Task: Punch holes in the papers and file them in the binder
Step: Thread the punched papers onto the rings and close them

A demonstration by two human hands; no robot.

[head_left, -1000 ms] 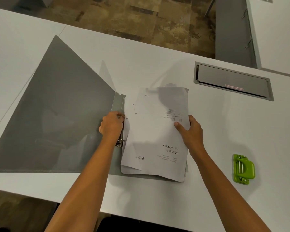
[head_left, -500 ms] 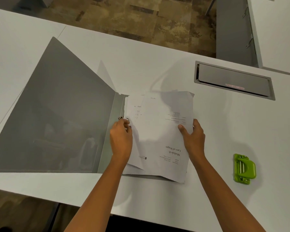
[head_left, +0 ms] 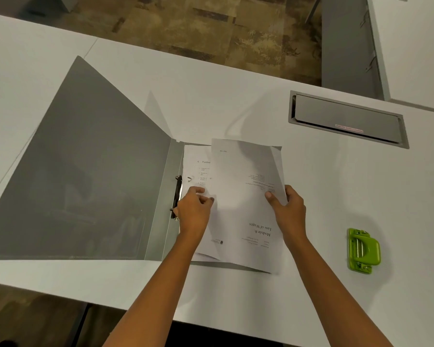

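The papers (head_left: 246, 196) sit over the open binder (head_left: 85, 184) while my left hand (head_left: 193, 214) and right hand (head_left: 290, 209) pinch their opposite edges.

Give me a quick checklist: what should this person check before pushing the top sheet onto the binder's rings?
1. Binder lies open and flat on the table: ok.
2. Rings open to take paper: cannot tell, too small.
3. Top sheet held at both edges by left hand and right hand: ok.
4. Sheet's edge lined up with the rings: not ok, it sits right of them, lifted off the page below.
5. Holes punched in the top sheet: cannot tell.
6. Green hole punch out of the way: ok.
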